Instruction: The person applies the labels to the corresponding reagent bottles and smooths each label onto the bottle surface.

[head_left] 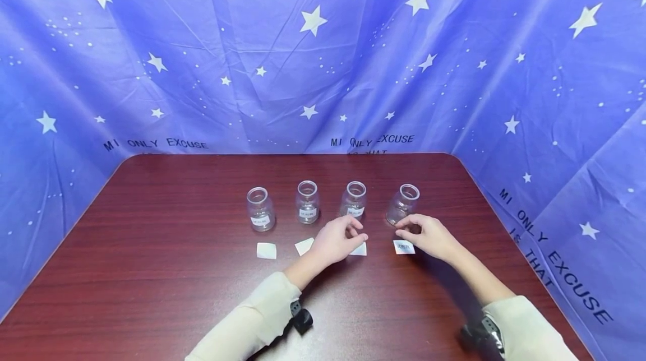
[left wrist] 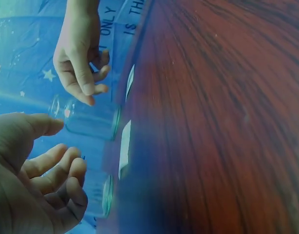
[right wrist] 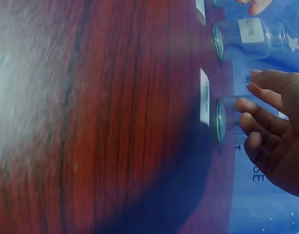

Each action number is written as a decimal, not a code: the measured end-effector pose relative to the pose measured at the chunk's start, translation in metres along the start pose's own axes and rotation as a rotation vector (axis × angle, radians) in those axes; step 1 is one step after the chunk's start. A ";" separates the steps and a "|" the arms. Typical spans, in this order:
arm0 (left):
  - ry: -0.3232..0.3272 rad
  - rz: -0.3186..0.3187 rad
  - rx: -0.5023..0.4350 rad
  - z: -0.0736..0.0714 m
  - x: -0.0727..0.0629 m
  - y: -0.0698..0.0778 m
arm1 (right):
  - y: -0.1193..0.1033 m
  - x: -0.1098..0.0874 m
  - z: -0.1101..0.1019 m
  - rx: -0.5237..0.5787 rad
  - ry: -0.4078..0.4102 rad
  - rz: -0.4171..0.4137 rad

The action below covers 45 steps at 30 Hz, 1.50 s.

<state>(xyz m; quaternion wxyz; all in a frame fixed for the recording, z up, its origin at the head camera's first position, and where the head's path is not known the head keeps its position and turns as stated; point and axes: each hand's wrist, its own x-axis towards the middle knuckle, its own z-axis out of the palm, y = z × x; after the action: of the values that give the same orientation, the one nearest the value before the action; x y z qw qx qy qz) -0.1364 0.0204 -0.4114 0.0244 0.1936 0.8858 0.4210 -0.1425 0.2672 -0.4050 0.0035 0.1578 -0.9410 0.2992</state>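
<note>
My right hand (head_left: 429, 236) hovers over a white printed label (head_left: 404, 247), beside the rightmost clear glass jar (head_left: 404, 201). Its fingers are loosely bent and hold nothing visible; in the right wrist view they partly cover that jar (right wrist: 220, 121). No label shows on the rightmost jar. Slightly bent, with a gap between thumb and fingers, my left hand (head_left: 335, 239) is in front of the third jar (head_left: 355, 195), which bears a white label (head_left: 354, 213). A white slip (head_left: 359, 249) lies under the left thumb's side, partly hidden.
Two more labelled glass jars, the leftmost (head_left: 258, 207) and its neighbour (head_left: 307, 199), stand upright to the left. White slips (head_left: 266, 250) lie in front of them on the dark red wooden table (head_left: 151, 260). A blue star-patterned curtain (head_left: 252, 41) surrounds the table's back and sides.
</note>
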 end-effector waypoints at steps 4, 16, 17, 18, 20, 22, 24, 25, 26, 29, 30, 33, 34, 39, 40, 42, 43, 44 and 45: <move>-0.066 0.010 0.075 0.007 0.002 0.009 | 0.006 -0.005 -0.004 0.020 -0.070 0.001; -0.132 0.052 0.321 0.039 0.019 0.027 | 0.022 -0.013 -0.012 -0.100 -0.106 -0.063; -0.135 0.048 0.339 0.043 0.020 0.028 | 0.024 -0.014 -0.011 -0.106 -0.104 -0.065; -0.139 0.042 0.357 0.047 0.022 0.029 | 0.025 -0.014 -0.011 -0.107 -0.104 -0.067; -0.147 0.035 0.395 0.054 0.024 0.031 | 0.027 -0.014 -0.010 -0.105 -0.108 -0.074; -0.159 0.027 0.435 0.059 0.027 0.033 | 0.029 -0.014 -0.010 -0.102 -0.113 -0.079; -0.168 0.013 0.471 0.064 0.029 0.034 | 0.029 -0.014 -0.009 -0.101 -0.118 -0.080; -0.171 0.001 0.486 0.066 0.031 0.035 | 0.029 -0.013 -0.009 -0.101 -0.120 -0.081; -0.172 -0.014 0.494 0.067 0.032 0.035 | 0.029 -0.013 -0.009 -0.100 -0.120 -0.078; -0.167 -0.060 0.516 0.071 0.036 0.036 | 0.028 -0.012 -0.009 -0.096 -0.120 -0.071; -0.165 -0.074 0.519 0.072 0.037 0.036 | 0.028 -0.012 -0.009 -0.094 -0.119 -0.073; -0.161 -0.093 0.535 0.074 0.039 0.036 | 0.027 -0.012 -0.009 -0.085 -0.116 -0.077; -0.160 -0.096 0.538 0.074 0.039 0.036 | 0.027 -0.012 -0.008 -0.083 -0.110 -0.080; -0.155 -0.092 0.540 0.075 0.039 0.036 | 0.028 -0.012 -0.008 -0.076 -0.099 -0.082; -0.152 -0.091 0.541 0.075 0.039 0.036 | 0.028 -0.012 -0.008 -0.074 -0.101 -0.084; -0.147 -0.091 0.539 0.075 0.039 0.036 | 0.028 -0.012 -0.008 -0.073 -0.103 -0.084; -0.147 -0.092 0.537 0.075 0.039 0.036 | 0.028 -0.012 -0.008 -0.073 -0.101 -0.083; -0.146 -0.093 0.537 0.076 0.039 0.037 | 0.027 -0.012 -0.008 -0.071 -0.104 -0.082; -0.146 -0.093 0.537 0.076 0.039 0.037 | 0.027 -0.013 -0.008 -0.071 -0.106 -0.082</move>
<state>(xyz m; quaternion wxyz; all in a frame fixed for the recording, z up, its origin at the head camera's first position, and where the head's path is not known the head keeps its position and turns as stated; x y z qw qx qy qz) -0.1447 0.1114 -0.4276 0.0555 0.1820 0.9695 0.1544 -0.1393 0.2959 -0.4151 -0.0283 0.2116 -0.9426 0.2567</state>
